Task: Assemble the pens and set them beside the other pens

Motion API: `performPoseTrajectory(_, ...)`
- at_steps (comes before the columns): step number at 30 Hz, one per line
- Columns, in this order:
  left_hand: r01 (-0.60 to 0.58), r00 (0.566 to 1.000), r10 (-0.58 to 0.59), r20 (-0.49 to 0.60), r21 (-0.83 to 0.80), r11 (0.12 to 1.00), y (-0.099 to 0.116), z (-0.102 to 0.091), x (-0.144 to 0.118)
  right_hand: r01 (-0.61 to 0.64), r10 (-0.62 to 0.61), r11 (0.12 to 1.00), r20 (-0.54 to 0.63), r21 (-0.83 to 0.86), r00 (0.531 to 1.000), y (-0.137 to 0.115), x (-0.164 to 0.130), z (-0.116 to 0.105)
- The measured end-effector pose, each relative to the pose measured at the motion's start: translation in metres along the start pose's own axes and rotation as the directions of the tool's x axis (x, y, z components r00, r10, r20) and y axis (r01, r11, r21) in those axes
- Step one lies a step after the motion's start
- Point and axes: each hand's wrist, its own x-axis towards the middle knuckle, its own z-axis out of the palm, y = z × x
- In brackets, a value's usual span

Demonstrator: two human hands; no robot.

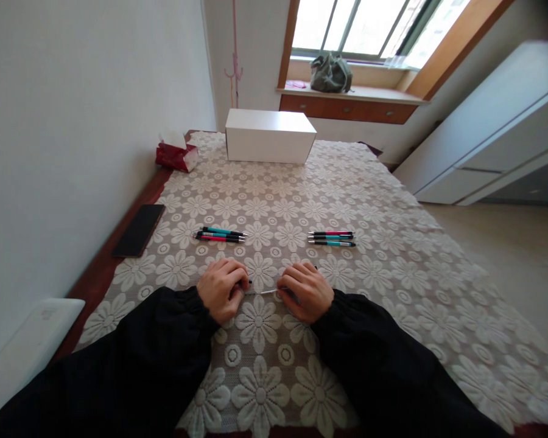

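My left hand [223, 291] rests on the lace tablecloth, its fingers curled closed. A small dark tip sticks out beside its fingertips; the rest of that item is hidden. Opposite it, my right hand [307, 292] is closed around one end of a thin pale rod [268, 291], which points toward the left hand. A small dark tip also shows behind the right knuckles. Beyond the left hand lies a group of teal, red and black pens [220, 235]. A similar group of pens [332, 238] lies side by side beyond the right hand.
A white box [269, 137] stands at the table's far end. Along the left edge are a red tissue pack [177, 157], a dark phone-like slab [139, 230] and a white object [31, 334]. The wall borders the left side; white cabinets [493, 128] stand to the right.
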Motion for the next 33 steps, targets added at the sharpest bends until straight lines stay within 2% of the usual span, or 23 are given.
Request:
performPoseTrajectory(6,-0.015,1.0,0.015,-0.024,-0.003,1.0,-0.003,0.002,0.0,-0.029,0.028,1.0,-0.039,-0.012,0.999,-0.001,-0.001,0.001)
performPoseTrajectory(11,-0.037,0.998,0.036,-0.059,-0.023,0.999,0.004,-0.005,0.0,-0.032,0.032,0.999,-0.016,-0.011,0.999,-0.001,-0.001,0.001)
performPoseTrajectory(17,-0.051,0.998,0.051,0.021,0.026,0.998,0.014,-0.011,-0.002,-0.021,0.02,0.999,-0.027,-0.027,0.999,0.003,-0.001,0.002)
performPoseTrajectory(25,-0.094,0.995,0.095,-0.037,0.012,0.995,0.006,-0.002,-0.002,-0.03,0.03,0.999,-0.038,-0.013,0.999,0.001,-0.001,0.002)
performPoseTrajectory(33,-0.081,0.995,0.082,-0.062,0.015,0.997,0.003,0.0,-0.002,-0.034,0.033,0.999,-0.045,-0.03,0.998,0.001,0.0,0.002)
